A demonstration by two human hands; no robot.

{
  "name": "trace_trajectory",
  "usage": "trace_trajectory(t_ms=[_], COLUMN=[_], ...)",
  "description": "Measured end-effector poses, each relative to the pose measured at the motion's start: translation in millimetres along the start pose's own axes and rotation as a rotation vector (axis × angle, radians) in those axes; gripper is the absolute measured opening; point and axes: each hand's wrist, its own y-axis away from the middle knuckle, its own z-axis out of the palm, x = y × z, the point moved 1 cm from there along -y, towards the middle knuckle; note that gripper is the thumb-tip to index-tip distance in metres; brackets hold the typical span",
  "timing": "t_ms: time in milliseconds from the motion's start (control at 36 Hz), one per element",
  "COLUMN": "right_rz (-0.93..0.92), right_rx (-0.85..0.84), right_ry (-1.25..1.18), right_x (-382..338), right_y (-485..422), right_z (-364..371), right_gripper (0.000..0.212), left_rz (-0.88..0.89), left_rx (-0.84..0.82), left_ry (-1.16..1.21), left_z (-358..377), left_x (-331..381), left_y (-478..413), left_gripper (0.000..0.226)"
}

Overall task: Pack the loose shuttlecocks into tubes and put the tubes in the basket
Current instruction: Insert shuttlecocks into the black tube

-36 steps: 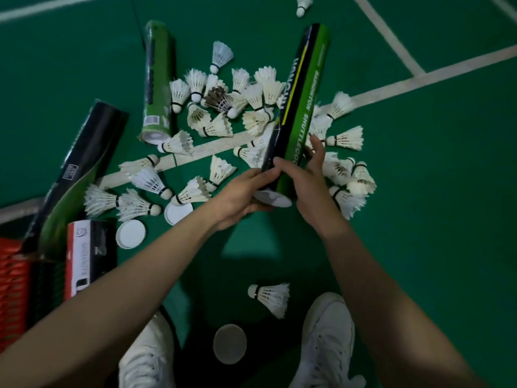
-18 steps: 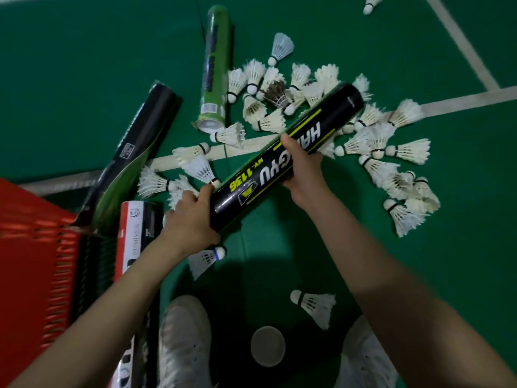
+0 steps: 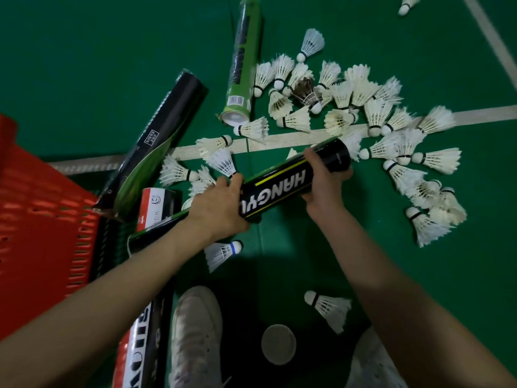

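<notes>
Blk HANGYU tube point(image 3: 277, 189) tilted midair, white shuttlecocks point(image 3: 439, 161) scattered beyond, red basket point(image 3: 42, 219) at left.

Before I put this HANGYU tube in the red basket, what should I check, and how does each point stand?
1. Grip: left hand and right hand both hold the HANGYU tube: ok.
2. Tube's near end capped: mostly hidden by the left forearm: cannot tell.
3. Red basket close on the left: ok.
4. Way in: black-green tube lies against the basket's edge: not ok.
5. Floor cleared: many shuttlecocks lie loose: not ok.
</notes>
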Motion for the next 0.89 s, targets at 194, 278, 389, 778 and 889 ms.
trace_trajectory(t_ms=[194, 278, 389, 778, 889], right_rz=[-0.065, -0.207, -0.571, -0.891, -0.869], right_rx=[-0.085, -0.055, -0.181, -0.381, -0.401], right_ry=[0.103, 0.408, 1.158, 1.857, 1.666], right_x=[24.1, 20.6, 28.8, 57.3, 61.1], right_y=[6.6, -6.4, -22.3, -14.8, -11.8], right_z=[14.4, 3.6, -6.0, 5.0, -2.6], right_gripper=[0.041, 0.054, 0.049, 0.038, 0.018], left_rz=[-0.049, -0.124, -0.255, -0.338, -0.319], left_rx=[0.036, 0.059, 0.066, 0.012, -0.002], left_ry=[0.075, 0.087, 0.216, 0.259, 0.241], left_z=[3.3, -0.1, 1.9, 28.4, 30.5], left_x=[1.6, -20.6, -46.1, -69.6, -69.4], left_y=[-0.2, 9.8, 24.0, 45.9, 47.3], left_gripper=[0.086, 0.088, 0.091, 0.091, 0.089])
